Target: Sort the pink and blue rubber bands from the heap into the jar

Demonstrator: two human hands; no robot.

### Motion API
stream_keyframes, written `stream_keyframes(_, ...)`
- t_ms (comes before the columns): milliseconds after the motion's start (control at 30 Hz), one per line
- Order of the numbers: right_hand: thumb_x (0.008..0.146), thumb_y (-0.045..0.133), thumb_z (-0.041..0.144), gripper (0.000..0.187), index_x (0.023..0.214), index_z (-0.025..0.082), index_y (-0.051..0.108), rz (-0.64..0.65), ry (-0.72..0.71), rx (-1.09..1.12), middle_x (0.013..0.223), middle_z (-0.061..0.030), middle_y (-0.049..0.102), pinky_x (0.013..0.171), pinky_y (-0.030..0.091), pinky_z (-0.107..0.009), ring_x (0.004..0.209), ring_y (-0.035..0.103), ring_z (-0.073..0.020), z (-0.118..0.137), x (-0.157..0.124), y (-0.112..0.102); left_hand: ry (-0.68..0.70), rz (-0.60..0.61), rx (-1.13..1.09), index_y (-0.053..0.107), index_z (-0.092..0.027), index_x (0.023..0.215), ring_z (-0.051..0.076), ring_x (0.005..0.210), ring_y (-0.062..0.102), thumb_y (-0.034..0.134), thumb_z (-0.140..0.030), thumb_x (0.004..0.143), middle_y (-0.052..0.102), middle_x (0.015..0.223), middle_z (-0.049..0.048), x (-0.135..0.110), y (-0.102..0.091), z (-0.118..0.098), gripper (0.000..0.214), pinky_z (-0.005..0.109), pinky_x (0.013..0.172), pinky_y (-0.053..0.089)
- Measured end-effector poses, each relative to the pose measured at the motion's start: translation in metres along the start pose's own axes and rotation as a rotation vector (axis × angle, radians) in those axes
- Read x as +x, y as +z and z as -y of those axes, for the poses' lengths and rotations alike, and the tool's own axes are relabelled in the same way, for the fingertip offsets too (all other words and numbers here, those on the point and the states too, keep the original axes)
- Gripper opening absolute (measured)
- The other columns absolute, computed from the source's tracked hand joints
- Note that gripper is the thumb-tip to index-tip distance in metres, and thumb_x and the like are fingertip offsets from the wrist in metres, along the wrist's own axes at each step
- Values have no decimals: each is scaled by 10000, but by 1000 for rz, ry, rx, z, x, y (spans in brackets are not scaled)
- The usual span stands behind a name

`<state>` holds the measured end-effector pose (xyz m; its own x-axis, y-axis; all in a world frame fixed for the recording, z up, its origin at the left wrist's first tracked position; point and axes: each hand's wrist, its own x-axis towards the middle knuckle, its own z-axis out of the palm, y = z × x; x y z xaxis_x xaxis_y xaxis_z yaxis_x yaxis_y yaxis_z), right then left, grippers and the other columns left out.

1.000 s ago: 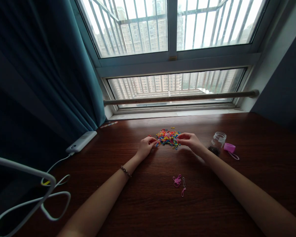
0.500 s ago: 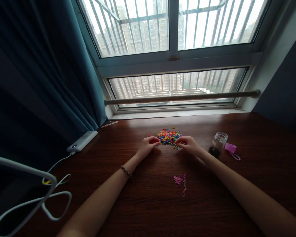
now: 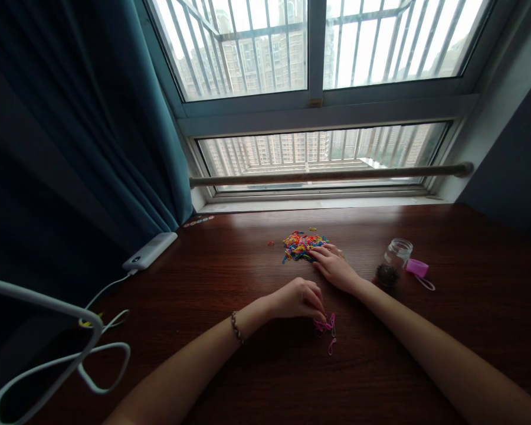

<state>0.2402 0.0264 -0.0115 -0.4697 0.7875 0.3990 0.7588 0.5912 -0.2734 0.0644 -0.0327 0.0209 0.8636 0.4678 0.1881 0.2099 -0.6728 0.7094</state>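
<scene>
Toward the near edge of the bench [image 3: 230,260], pink bands [image 3: 331,326] lie directly beneath the left hand [image 3: 297,298], its fingers bunched together; whether they grip a band I cannot tell. Farther off, the right hand [image 3: 336,270] has its fingers loosely extended at the near right side of the multicoloured pile [image 3: 301,243], nearer the bench's far edge.

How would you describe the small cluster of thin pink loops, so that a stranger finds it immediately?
On the reddish-brown wooden table, find the multicoloured heap of small bands. Nearer the viewer, the cluster of thin pink loops lies right at the person's bare left hand. Its few loops are pinkish, unlike the heap's mixed colours.
</scene>
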Motion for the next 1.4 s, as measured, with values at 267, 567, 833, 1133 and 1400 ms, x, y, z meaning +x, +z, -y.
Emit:
stream_keyframes(267,841,423,281,266,1027,233,608,-168,57,43,1077,-50,586,893,325,-391,1069,395,-235,-6,1,1,-210,-592,348,654,-159,791,153,790,534,505,-305,807,609,821,61,-12,-43,40,209,280,739,435)
stream_keyframes(567,768,522,290,238,944,216,664,-280,162,284,967,-50,638,857,388,-350,971,482,-210,-16,5,-3,-190,-508,662,609,-206,985,188,1019,500,449,-154,813,605,1048,57,-26,-54,84,240,389,913,379)
stream_keyframes(833,765,503,320,235,875,225,687,-317,240,424,915,-51,655,833,401,-356,921,543,-209,-20,6,-7,-220,-571,546,618,-195,961,187,991,523,468,-177,808,603,1030,66,-24,-52,73,215,374,914,389)
stream_keyframes(1133,684,567,367,221,737,165,640,-326,387,587,708,-36,654,586,438,-262,601,568,-148,-15,2,-12,-349,-932,247,597,-143,742,134,702,571,562,-335,740,611,774,38,-25,-55,71,195,256,662,464)
stream_keyframes(1400,709,544,301,247,909,170,606,-331,339,642,766,-41,650,637,472,-277,651,595,-146,-15,3,-8,-427,-928,175,554,-150,737,103,595,536,583,-292,699,581,666,-5,-25,-53,70,150,216,570,438)
